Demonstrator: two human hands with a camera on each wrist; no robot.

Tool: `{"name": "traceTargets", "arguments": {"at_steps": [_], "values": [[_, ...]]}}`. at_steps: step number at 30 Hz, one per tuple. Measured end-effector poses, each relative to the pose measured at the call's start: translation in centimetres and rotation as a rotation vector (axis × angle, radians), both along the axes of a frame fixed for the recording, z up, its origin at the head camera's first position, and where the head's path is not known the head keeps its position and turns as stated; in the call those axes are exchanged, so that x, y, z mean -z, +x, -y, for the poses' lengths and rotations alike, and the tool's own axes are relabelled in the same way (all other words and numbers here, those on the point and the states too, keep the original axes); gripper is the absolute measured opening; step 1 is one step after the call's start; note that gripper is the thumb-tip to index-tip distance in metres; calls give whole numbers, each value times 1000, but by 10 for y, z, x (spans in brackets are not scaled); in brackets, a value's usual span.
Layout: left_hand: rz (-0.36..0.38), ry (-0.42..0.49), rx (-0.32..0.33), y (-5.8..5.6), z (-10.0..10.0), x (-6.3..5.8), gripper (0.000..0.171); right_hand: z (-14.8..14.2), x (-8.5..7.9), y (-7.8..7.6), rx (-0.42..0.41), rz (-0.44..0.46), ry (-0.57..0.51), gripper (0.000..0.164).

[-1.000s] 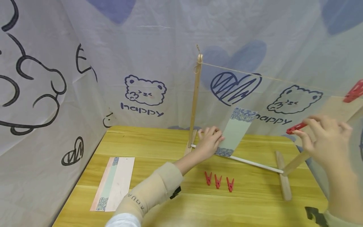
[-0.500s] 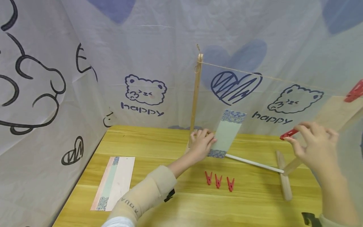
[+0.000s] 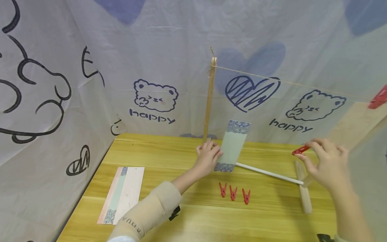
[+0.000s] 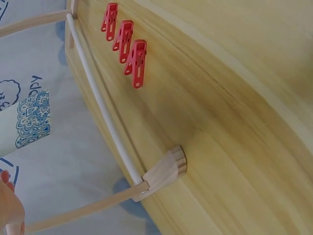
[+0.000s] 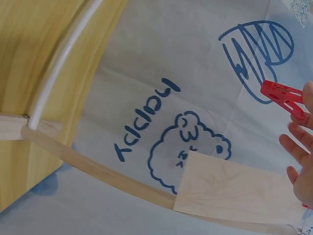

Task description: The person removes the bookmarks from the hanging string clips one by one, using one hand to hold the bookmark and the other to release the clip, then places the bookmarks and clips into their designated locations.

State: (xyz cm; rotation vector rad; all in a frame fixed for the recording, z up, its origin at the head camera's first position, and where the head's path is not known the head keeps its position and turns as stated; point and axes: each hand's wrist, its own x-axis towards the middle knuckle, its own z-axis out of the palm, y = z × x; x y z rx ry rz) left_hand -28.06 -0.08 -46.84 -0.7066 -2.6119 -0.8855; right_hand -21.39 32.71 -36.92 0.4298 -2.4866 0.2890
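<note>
My left hand [image 3: 208,158] holds a pale green paper strip [image 3: 232,146] by its left edge; blue lace patterns band both its ends. In the left wrist view one patterned end of the strip [image 4: 33,119] shows, with part of the hand [image 4: 10,208] at the lower left. Between thumb and fingers my right hand [image 3: 328,164] pinches a red clothespin [image 3: 300,150], pointing left toward the strip. The right wrist view shows this clothespin [image 5: 282,93] up close. A string [image 3: 260,74] runs from the wooden post [image 3: 209,101] toward the right, above both hands.
On the right, a plain card [image 3: 358,122] hangs under another red clothespin [image 3: 378,98]. Three red clothespins [image 3: 232,193] lie in a row on the table [image 3: 260,225]. A white rod [image 3: 269,173] joins the stand's wooden feet [image 3: 303,191]. Paper strips [image 3: 122,195] lie at left.
The left hand has carried the green strip left and slightly down. The right hand has also shifted left and down, still pinching its clothespin.
</note>
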Motion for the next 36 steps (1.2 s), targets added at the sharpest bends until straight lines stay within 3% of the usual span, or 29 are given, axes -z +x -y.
{"name": "traceTargets", "arguments": {"at_steps": [10,18,25,36], "values": [[43,25,-29,6,15,12,21,6,20,0,-6,58,-41,39],[74,38,-55,10,34,21,23,6,42,-2,-33,33,-53,40],[59,54,-91,12,51,29,21,9,53,-1,15,113,-39,42],[61,74,-128,17,73,42,19,11,66,-2,29,154,-34,39]]}}
